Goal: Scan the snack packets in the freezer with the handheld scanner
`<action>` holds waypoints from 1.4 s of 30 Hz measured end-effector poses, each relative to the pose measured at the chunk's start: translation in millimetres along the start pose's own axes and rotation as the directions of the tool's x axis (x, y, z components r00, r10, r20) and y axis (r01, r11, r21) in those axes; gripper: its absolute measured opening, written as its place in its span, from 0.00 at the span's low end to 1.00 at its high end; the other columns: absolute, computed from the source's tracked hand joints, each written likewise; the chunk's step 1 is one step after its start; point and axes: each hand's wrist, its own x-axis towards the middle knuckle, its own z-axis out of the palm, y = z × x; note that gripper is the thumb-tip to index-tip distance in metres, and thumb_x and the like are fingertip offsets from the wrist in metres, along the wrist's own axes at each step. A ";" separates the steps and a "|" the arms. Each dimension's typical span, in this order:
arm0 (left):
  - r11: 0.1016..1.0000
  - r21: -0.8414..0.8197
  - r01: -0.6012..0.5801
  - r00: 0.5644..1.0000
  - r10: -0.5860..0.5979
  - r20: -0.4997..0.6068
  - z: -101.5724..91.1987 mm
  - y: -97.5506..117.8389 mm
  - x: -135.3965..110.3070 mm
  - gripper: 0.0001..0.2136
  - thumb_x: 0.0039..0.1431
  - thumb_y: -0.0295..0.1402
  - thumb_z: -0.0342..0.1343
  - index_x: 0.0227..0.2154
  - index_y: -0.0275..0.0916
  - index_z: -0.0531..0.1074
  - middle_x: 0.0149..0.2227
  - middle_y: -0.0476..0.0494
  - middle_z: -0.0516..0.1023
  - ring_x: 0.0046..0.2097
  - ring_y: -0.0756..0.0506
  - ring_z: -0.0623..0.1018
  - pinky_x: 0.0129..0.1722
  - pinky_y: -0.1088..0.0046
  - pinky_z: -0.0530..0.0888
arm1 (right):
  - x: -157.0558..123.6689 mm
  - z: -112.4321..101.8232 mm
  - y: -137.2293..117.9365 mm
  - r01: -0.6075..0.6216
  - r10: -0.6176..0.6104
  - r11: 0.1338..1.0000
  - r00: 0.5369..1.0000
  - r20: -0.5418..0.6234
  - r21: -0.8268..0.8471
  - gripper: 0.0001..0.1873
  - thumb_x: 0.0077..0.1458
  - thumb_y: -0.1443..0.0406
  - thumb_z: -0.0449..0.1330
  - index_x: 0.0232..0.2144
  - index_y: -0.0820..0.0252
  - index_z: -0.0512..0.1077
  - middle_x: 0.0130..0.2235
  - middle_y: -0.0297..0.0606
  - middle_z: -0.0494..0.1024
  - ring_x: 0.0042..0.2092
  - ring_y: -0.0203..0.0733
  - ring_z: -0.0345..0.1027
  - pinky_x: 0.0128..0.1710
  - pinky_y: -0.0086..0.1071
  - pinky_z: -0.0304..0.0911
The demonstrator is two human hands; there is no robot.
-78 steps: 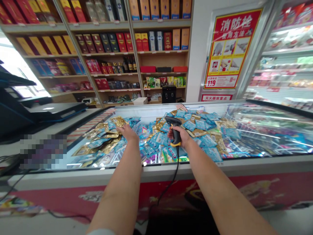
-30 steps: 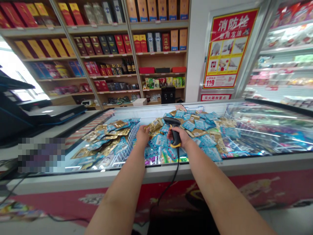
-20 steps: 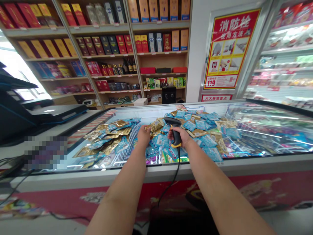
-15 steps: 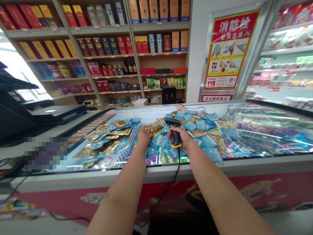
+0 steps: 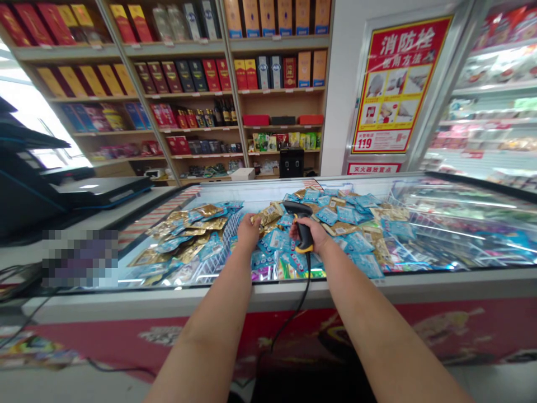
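Observation:
My right hand (image 5: 311,234) is wrapped round the handle of a black and yellow barcode scanner (image 5: 302,238), whose head points left. From its base a black cable (image 5: 302,302) hangs down over the freezer's front. My left hand (image 5: 249,226) pinches the edge of a gold ice cream packet (image 5: 269,215), just left of the scanner head. Under and around both hands lie many blue packets (image 5: 277,240) and gold ones. Another pile of gold and blue packets (image 5: 184,232) is to the left, beyond a white wire divider (image 5: 230,235).
The chest freezer (image 5: 394,291) spans the view, its right part under glass. A dark machine and a scale (image 5: 109,193) stand on the left counter. Behind are shelves (image 5: 178,96) of boxed bottles and a red poster (image 5: 400,84) on the wall.
The view has shifted slightly, so everything sits a little farther right. Both hands keep their hold on the scanner and the gold packet, with hardly any movement.

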 end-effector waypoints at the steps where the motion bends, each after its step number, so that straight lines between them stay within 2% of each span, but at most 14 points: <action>1: 1.000 0.002 0.001 1.000 -0.001 -0.002 -0.2 0.2 -0.2 0.15 0.57 0.40 0.51 0.43 0.37 0.71 0.35 0.43 0.77 0.37 0.43 0.76 0.37 0.68 0.69 | 0.3 -0.3 0.3 0.001 -0.001 1.000 1.000 -0.003 -0.002 0.05 0.47 0.65 0.60 0.25 0.62 0.70 0.20 0.35 0.76 0.23 0.37 0.71 0.26 0.28 0.68; 10: 1.000 -0.020 0.003 1.000 -0.003 -0.001 0.9 -0.8 -0.6 0.15 0.57 0.40 0.52 0.42 0.37 0.71 0.34 0.43 0.77 0.36 0.44 0.76 0.37 0.69 0.69 | 2.2 -4.4 1.6 -0.001 0.002 1.000 0.999 0.050 -0.030 0.06 0.45 0.64 0.61 0.25 0.63 0.71 0.21 0.37 0.76 0.24 0.37 0.71 0.28 0.29 0.69; 21: 1.000 0.005 0.016 1.000 -0.015 -0.001 -1.4 3.0 -3.2 0.14 0.57 0.39 0.52 0.42 0.38 0.71 0.34 0.43 0.78 0.38 0.42 0.76 0.39 0.67 0.69 | 4.0 -6.5 2.3 -0.001 0.002 0.999 0.999 0.044 -0.037 0.06 0.47 0.64 0.60 0.26 0.62 0.72 0.22 0.37 0.76 0.24 0.37 0.71 0.27 0.29 0.68; 23: 0.999 0.038 0.027 0.999 -0.026 -0.039 -4.5 6.6 -5.7 0.12 0.57 0.38 0.52 0.41 0.38 0.71 0.34 0.42 0.77 0.39 0.41 0.76 0.40 0.66 0.70 | 4.3 -7.5 2.4 -0.011 0.013 0.999 0.999 0.034 -0.035 0.06 0.47 0.64 0.60 0.26 0.62 0.72 0.22 0.37 0.76 0.24 0.37 0.71 0.27 0.29 0.68; 25: 0.998 0.037 0.055 0.991 -0.049 -0.127 -8.0 9.1 -7.1 0.11 0.57 0.37 0.51 0.40 0.39 0.71 0.35 0.41 0.77 0.40 0.41 0.76 0.41 0.66 0.70 | 4.0 -7.7 2.4 -0.026 0.026 0.999 0.999 0.031 -0.026 0.06 0.47 0.63 0.60 0.27 0.62 0.72 0.22 0.37 0.77 0.25 0.38 0.72 0.27 0.29 0.68; 27: 0.994 -0.029 0.105 0.959 -0.109 -0.260 -11.5 9.7 -6.5 0.10 0.58 0.35 0.51 0.41 0.39 0.69 0.36 0.41 0.76 0.40 0.42 0.76 0.41 0.66 0.70 | 3.4 -7.2 2.3 -0.039 0.040 0.999 0.999 0.038 -0.010 0.06 0.47 0.63 0.60 0.27 0.62 0.71 0.23 0.37 0.77 0.25 0.37 0.72 0.28 0.29 0.68; 29: 0.972 -0.178 0.153 0.901 -0.211 -0.379 -14.8 9.2 -3.9 0.12 0.58 0.34 0.51 0.45 0.38 0.66 0.35 0.43 0.75 0.37 0.45 0.77 0.38 0.68 0.71 | 2.5 -6.0 2.0 -0.048 0.048 0.999 0.998 0.042 0.004 0.06 0.47 0.63 0.61 0.26 0.62 0.71 0.23 0.37 0.76 0.26 0.36 0.72 0.29 0.28 0.68; 32: 0.893 -0.424 0.150 0.816 -0.354 -0.457 -20.2 9.5 1.5 0.15 0.61 0.31 0.48 0.50 0.37 0.60 0.34 0.45 0.74 0.28 0.50 0.75 0.31 0.73 0.71 | 0.9 -3.5 1.1 -0.050 0.049 0.999 0.998 0.036 0.013 0.06 0.47 0.63 0.61 0.26 0.63 0.71 0.23 0.37 0.76 0.25 0.36 0.71 0.30 0.29 0.68; 34: 0.857 -0.503 0.109 0.780 -0.387 -0.491 -24.8 10.5 4.4 0.16 0.62 0.29 0.45 0.52 0.36 0.57 0.38 0.42 0.74 0.27 0.51 0.76 0.29 0.74 0.72 | -0.3 -2.0 0.4 -0.050 0.049 0.999 0.998 0.028 0.014 0.06 0.48 0.64 0.60 0.25 0.63 0.70 0.22 0.37 0.76 0.25 0.36 0.71 0.29 0.29 0.68; 37: 0.878 -0.470 0.087 0.727 -0.379 -0.573 -33.7 10.3 6.5 0.18 0.62 0.27 0.42 0.56 0.36 0.54 0.47 0.34 0.71 0.40 0.47 0.78 0.38 0.71 0.74 | -1.8 -0.6 -0.5 -0.056 0.055 0.998 0.998 0.019 0.025 0.06 0.49 0.64 0.60 0.25 0.63 0.71 0.22 0.37 0.76 0.25 0.36 0.71 0.29 0.28 0.68; 40: 0.915 -0.374 0.154 0.672 -0.374 -0.639 -42.8 5.6 7.0 0.23 0.62 0.25 0.37 0.61 0.35 0.48 0.57 0.28 0.65 0.55 0.42 0.72 0.52 0.64 0.69 | -3.2 -0.2 -0.9 -0.059 0.058 0.998 0.998 0.016 0.037 0.05 0.48 0.65 0.60 0.26 0.62 0.71 0.22 0.36 0.76 0.25 0.36 0.71 0.28 0.28 0.68; 42: 0.927 -0.320 0.194 0.678 -0.363 -0.640 -46.9 1.0 7.7 0.28 0.61 0.23 0.36 0.64 0.35 0.42 0.61 0.26 0.60 0.61 0.38 0.65 0.57 0.56 0.65 | -4.0 0.0 -1.2 -0.040 0.040 0.999 0.999 0.008 0.018 0.04 0.48 0.65 0.60 0.27 0.61 0.71 0.22 0.35 0.76 0.25 0.37 0.71 0.28 0.28 0.69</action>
